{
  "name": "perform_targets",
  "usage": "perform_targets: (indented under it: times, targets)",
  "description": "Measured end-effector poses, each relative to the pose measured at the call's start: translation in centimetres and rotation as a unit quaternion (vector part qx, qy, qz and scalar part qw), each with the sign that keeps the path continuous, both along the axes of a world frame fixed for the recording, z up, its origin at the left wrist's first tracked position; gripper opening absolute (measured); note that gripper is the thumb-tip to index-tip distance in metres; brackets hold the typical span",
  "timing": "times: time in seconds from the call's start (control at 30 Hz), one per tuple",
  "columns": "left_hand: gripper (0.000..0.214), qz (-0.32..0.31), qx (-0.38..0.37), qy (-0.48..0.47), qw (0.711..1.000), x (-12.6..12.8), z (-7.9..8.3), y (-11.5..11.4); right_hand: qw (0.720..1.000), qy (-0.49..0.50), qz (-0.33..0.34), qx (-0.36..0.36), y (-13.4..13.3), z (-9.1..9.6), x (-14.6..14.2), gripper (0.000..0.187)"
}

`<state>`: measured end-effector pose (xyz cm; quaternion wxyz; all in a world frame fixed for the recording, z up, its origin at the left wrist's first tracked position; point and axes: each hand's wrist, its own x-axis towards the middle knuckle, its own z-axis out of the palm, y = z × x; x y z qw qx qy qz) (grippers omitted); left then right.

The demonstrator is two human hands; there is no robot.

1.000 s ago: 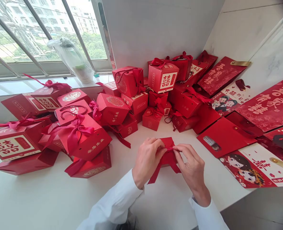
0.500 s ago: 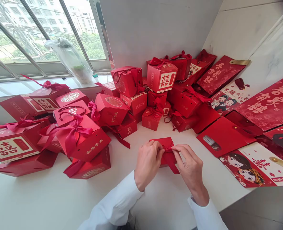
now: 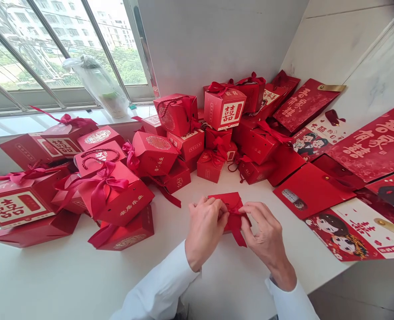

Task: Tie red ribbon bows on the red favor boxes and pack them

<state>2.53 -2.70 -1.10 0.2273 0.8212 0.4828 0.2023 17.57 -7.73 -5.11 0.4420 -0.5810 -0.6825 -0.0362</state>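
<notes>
Hands pinch a red ribbon on a small red box resting on a white table.

The left hand and right hand each grip the ribbon between thumb and fingertips above the box, which sits between them. The knot itself is hard to make out. Beyond them, red gift boxes stand piled, flat red bags lie to the right, and a window is behind.
</notes>
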Motion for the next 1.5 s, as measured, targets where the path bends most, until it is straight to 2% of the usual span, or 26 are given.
perform_targets:
  times: [0.1,0.2,0.4,0.53,0.63,0.77,1.03,1.37,1.5]
  targets:
    - [0.016,-0.007,-0.033,-0.021,0.999,-0.2,0.2,0.2,0.998,0.058,0.006,-0.015,0.0,0.7,0.1,0.015]
    - [0.018,-0.004,-0.04,-0.02,0.999,-0.3,0.2,0.4,0.997,0.064,-0.006,-0.032,0.4,1.1,-0.1,0.012]
    - [0.02,0.0,-0.021,-0.024,1.0,-0.3,-0.3,0.5,0.997,0.026,0.018,-0.065,1.1,0.6,-0.6,0.01]
    - [0.017,0.019,0.015,-0.016,1.0,-0.3,-0.2,0.4,0.997,0.032,-0.001,-0.076,1.2,0.4,-0.9,0.009]
    - [0.016,0.025,0.041,-0.006,0.999,-0.4,0.1,0.3,0.996,0.037,-0.003,-0.078,1.1,0.5,-1.1,0.01]
    - [0.017,0.008,0.031,0.002,0.999,-0.5,0.3,0.1,0.997,0.045,-0.012,-0.068,1.1,0.5,-1.1,0.01]
    - [0.026,0.027,0.013,-0.008,1.0,-0.2,-0.6,0.5,0.992,0.086,-0.018,-0.093,1.2,-0.2,-1.2,0.009]
    - [0.025,0.048,0.068,0.038,0.996,0.6,-1.2,0.0,0.993,0.093,-0.015,-0.077,1.0,-0.3,-1.7,0.013]
    - [0.022,0.032,0.056,0.01,0.998,0.6,-1.3,0.3,0.992,0.092,-0.027,-0.081,0.9,-0.3,-1.5,0.01]
